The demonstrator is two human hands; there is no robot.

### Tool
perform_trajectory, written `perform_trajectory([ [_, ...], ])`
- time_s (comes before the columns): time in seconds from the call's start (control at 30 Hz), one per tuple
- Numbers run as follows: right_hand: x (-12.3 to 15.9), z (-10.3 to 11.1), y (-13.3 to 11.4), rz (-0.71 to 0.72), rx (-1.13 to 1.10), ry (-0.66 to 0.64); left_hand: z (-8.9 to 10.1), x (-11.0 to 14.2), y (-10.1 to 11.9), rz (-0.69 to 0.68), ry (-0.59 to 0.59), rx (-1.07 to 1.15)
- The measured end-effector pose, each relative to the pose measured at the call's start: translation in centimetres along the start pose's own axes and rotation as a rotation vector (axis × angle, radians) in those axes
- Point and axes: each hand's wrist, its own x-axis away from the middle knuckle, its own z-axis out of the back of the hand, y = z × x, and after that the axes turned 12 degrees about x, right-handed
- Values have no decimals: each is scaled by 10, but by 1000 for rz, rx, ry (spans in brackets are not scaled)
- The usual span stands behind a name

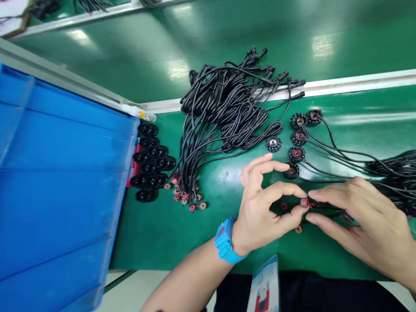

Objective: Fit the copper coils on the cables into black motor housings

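Between the thumb and index finger of my left hand (258, 201) is a small red toothed core (304, 202), pinched at the end of a black cable. The other left fingers are spread. My right hand (367, 223) is curved around the wires just behind the core, its thumb and index tips apart, with the cable passing between them. A loose red toothed core (284, 206) and an orange one (298, 229) lie close under my left hand. Beyond my left fingertips, black round ribbed housings (296, 154) hold similar cores, with cables trailing right.
A large heap of coiled black cables (227, 104) lies mid-table, its cored ends (191, 199) toward me. Black caps (151, 162) cluster beside a blue bin (65, 186) at left. One housing (273, 144) sits alone. More coiled cable (398, 169) is at right. A white bottle (138, 112) lies behind.
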Motion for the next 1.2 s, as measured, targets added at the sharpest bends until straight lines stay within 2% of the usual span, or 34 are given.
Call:
perform_trajectory([
  [0.2, -4, 2, -3, -6, -24, 31, 0, 2, 1, -24, 28, -26],
  [0.4, -4, 5, -5, -27, -14, 9, -2, 3, 0, -76, 59, -10],
  [0.63, -3, 1, -2, -34, -5, 18, -2, 6, 1, -217, 153, -159],
  [0.83, -4, -1, -5, -45, -61, 39, -7, 15, 0, -236, 236, -215],
  [0.93, -5, 2, -6, -47, -75, 42, -4, 23, -4, -297, 219, -295],
  [1.03, -6, 4, -7, -59, -100, 49, 1, 26, -6, -345, 122, -321],
  [1.07, -5, 4, -7, -58, -110, 48, 1, 26, -6, -377, 127, -339],
  [1.2, -4, 2, -9, -54, -133, 48, -5, 19, 1, -518, 364, -444],
])
